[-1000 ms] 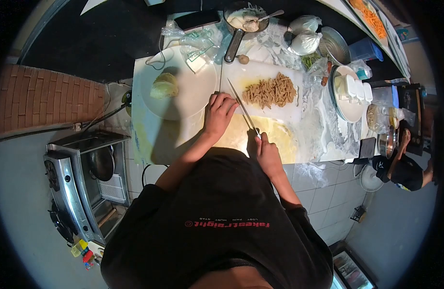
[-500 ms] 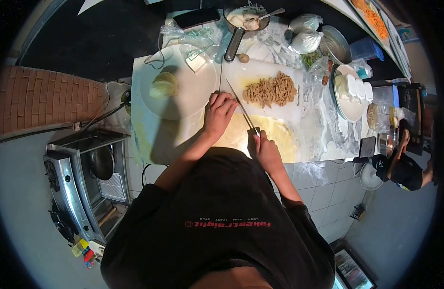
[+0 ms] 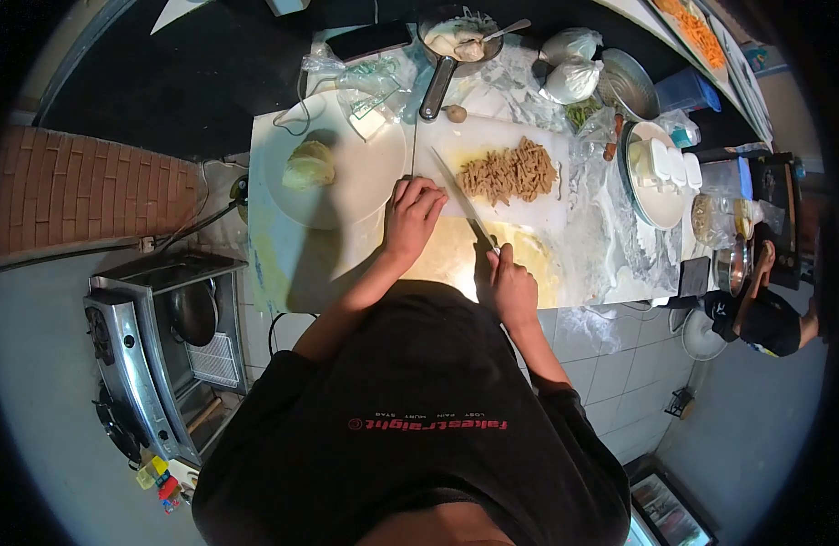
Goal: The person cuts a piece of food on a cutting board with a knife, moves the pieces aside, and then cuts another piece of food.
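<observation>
My right hand (image 3: 513, 286) is closed around the handle of a long kitchen knife (image 3: 457, 189). Its blade slants up and left over the white cutting board (image 3: 437, 136). Just left of the blade, my left hand (image 3: 414, 220) rests at the board's left edge with its fingers curled together; whatever lies under the fingertips is hidden. Right of the blade, a pile of brown sliced strips (image 3: 510, 171), perhaps cooked meat, is spread on the board. A large pale round plate (image 3: 360, 196) with a piece of cabbage (image 3: 308, 166) on it stands to the left.
Behind the board are a pan (image 3: 437, 86) holding a spoon and pale food, and a small round brown item (image 3: 456, 114). Plastic bags (image 3: 572, 82), a metal bowl (image 3: 627, 86) and a plate of white containers (image 3: 651, 196) stand right. Another person (image 3: 770, 318) is at far right.
The knife and my right hand have shifted slightly right and the blade shows more of its flat side. My left hand stays almost where it was, still curled.
</observation>
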`<state>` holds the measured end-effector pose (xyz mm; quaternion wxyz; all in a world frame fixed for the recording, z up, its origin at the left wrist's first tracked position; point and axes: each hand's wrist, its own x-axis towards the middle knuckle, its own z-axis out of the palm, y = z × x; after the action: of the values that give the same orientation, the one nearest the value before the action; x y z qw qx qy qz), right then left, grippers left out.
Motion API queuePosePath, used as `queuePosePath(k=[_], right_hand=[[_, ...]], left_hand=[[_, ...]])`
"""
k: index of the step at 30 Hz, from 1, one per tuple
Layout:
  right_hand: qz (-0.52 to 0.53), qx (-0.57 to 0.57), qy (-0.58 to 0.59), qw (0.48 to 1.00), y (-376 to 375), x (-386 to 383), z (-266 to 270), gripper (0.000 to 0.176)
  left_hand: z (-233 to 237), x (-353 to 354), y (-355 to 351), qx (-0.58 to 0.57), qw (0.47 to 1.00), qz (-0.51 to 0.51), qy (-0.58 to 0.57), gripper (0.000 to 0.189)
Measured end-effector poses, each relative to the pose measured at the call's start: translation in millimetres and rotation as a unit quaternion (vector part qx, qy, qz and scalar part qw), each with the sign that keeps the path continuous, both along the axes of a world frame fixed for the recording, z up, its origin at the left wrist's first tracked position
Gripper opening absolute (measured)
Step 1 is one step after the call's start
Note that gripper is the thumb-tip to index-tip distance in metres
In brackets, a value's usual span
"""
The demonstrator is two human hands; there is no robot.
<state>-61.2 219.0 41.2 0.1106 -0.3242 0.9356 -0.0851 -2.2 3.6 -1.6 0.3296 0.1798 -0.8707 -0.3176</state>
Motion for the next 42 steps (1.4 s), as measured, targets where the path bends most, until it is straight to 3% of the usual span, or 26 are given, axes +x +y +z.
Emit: queuePosePath(k=[3,5,8,17,42], right_hand=[[-0.012,-0.079,-0.064,0.995,4.6,-3.8,-3.1,0.034],[-0.064,-0.201,-0.23,0.95,4.5,-5.9,0.0,0.037],[-0.066,-0.253,-0.273,0.926,5.6,-7.8,-2.4,0.039],[-0.055,-0.13,-0.199,0.97,-1.3,8.8,12.8,0.035],[-0.006,-0.054,-0.176,0.983,-5.3,5.4,0.9,0.034]], left_hand=[[0.9,0.4,0.1,0.002,1.0,0.0,0.002,0.006],[1.2,0.3,-0.4,-0.001,1.0,0.0,-0.008,0.007],[0.4,0.3,-0.8,-0.005,1.0,-0.001,-0.009,0.008],[0.1,-0.3,0.0,-0.017,1.0,0.009,-0.009,0.011],[1.7,0.1,-1.9,0.003,1.0,-0.004,-0.005,0.008]])
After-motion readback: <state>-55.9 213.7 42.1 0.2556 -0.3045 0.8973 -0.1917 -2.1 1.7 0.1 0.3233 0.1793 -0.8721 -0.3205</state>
